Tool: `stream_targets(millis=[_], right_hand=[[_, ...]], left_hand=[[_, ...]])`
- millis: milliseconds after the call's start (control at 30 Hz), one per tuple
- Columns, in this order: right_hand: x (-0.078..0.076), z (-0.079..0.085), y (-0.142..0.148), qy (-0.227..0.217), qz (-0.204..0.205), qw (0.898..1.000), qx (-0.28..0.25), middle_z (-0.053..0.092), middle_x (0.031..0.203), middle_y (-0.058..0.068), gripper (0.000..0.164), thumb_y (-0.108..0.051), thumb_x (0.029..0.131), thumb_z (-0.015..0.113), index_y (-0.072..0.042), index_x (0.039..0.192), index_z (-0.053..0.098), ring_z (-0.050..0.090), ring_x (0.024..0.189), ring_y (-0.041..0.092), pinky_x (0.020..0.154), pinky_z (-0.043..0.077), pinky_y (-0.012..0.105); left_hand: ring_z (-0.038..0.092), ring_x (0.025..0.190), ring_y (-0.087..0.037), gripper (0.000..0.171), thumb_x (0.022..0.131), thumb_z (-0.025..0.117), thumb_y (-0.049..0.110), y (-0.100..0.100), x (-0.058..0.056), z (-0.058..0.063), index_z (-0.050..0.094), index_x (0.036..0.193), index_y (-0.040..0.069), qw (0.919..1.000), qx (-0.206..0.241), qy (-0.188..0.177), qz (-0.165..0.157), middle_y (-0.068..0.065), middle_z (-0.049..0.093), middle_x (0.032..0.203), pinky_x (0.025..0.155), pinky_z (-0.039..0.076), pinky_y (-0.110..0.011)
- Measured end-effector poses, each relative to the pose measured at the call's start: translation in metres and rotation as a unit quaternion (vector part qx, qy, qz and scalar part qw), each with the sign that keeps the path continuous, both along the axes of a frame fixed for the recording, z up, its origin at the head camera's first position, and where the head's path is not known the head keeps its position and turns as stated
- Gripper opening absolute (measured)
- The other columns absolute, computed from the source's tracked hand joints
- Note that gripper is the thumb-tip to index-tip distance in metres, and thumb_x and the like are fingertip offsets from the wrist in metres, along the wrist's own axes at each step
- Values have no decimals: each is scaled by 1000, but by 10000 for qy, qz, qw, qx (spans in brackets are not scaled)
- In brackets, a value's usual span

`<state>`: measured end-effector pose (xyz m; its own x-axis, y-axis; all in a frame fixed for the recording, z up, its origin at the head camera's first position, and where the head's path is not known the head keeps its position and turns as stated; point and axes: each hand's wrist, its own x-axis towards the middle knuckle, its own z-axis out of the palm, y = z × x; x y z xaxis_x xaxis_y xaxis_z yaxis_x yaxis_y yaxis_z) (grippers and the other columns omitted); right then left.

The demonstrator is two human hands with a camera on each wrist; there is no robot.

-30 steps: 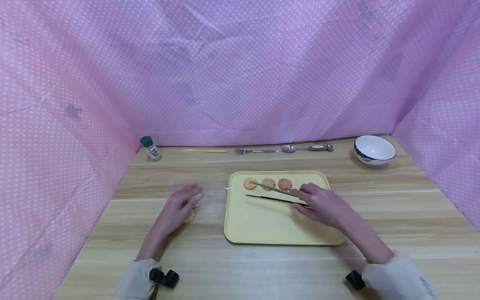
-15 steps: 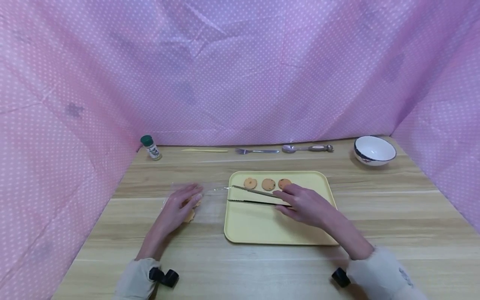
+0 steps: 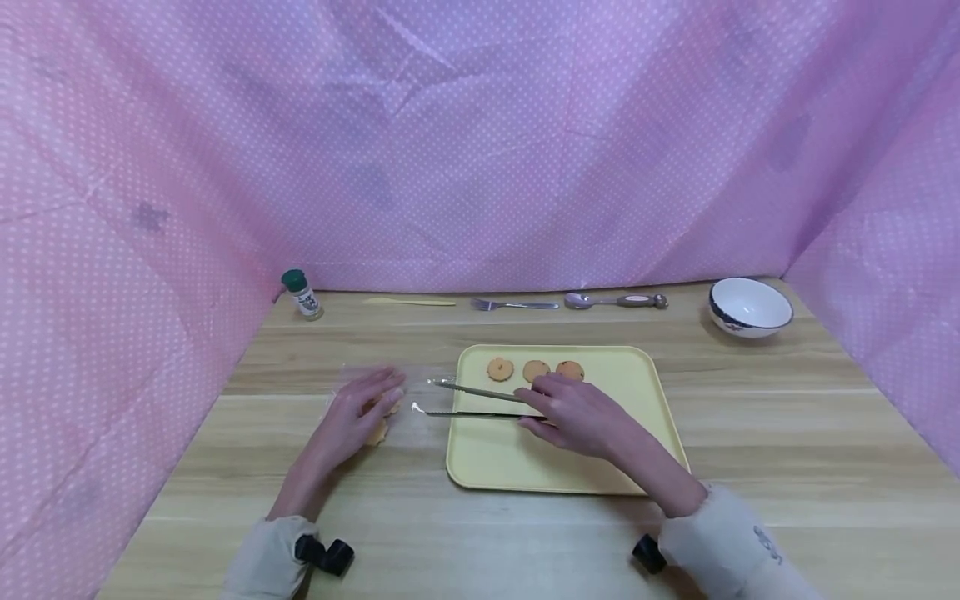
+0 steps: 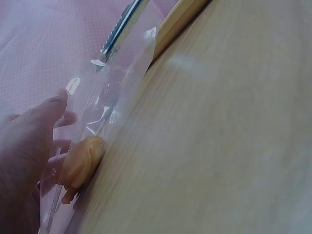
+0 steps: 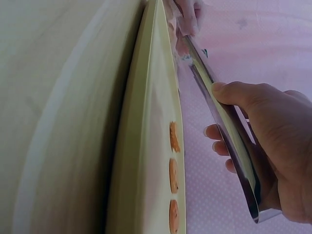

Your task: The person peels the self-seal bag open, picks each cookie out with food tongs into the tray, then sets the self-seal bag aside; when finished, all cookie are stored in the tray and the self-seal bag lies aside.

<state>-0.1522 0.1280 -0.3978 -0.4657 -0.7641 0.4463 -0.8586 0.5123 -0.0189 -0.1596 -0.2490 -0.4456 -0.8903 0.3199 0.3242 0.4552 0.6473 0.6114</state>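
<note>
Here, fingers (image 5: 239,93) hold tongs (image 5: 239,156) near three cookies (image 3: 536,371).

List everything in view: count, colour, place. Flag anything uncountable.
Tabletop: 1, pale wood-grain, under it all
Polka-dot cloth: pink-purple, back and sides; panel count unclear
Tray: 1, pale yellow, centre-right
Loose cookies: 3, tan-brown, row along tray's far edge
Bag: 1, clear, left of tray
Bagged cookies: tan, in bag; count unclear
Tongs: 1, metallic, tips at bag's tray-side end
Jar: 1, green lid, back left
Knife-like utensil: 1, pale yellow, back
Fork: 1, silver, back
Spoon: 1, grey handle, back
Bowl: 1, white, back right
Left grip: 1, bare, on bag
Right grip: 1, bare, holding tongs
Sleeves: 2, off-white
Wrist devices: 2, black, by sleeves
</note>
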Motion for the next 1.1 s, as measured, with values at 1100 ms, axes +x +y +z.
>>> stream_targets(millis=[1100], right_hand=[[-5,-5,-20,-385,-47,9991,166,60,87,2,28,-23,94,80,-5,113,70,56,76,17,62,50,26]], left_hand=[[48,138,-44,36,105,63,17,-1,0,2,65,138,2,9999,29,106,-71,-24,53,148,114,34,-63]])
